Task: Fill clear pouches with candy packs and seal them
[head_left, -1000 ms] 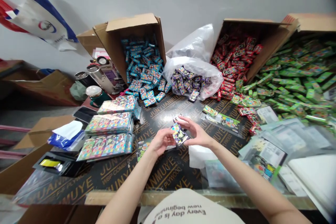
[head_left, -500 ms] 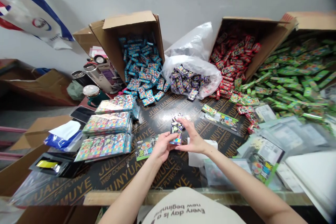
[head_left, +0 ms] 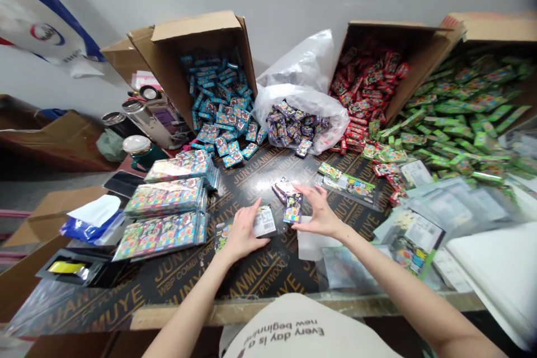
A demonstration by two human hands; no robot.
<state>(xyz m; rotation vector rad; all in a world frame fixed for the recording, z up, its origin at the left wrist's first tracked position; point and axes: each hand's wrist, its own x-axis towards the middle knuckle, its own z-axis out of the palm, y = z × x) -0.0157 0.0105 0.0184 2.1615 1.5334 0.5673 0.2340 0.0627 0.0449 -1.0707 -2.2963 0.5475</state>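
Observation:
My right hand point(head_left: 319, 211) holds a small black-and-purple printed box point(head_left: 292, 208) by its edges, between thumb and fingers. A similar small box point(head_left: 281, 189) lies just behind it on the table. To the left, my left hand point(head_left: 243, 235) is open, thumb and fingers apart, over a flat clear sleeve with a printed card point(head_left: 265, 220). Part of that card is hidden under the hand, and I cannot tell whether the fingers press on it. Beside my right wrist lies a white paper piece point(head_left: 308, 240).
Stacks of packed sets point(head_left: 163, 196) stand at left. Behind are a carton of blue boxes point(head_left: 222, 95), a plastic bag of purple boxes point(head_left: 293, 123), a carton of red boxes point(head_left: 373, 84) and a green pile point(head_left: 461, 123). Clear sleeves point(head_left: 457, 201) lie at right.
My left hand has let go of the small box and moved left over the card sleeve. My right hand now holds the box alone, slightly further right. The view has shifted a little.

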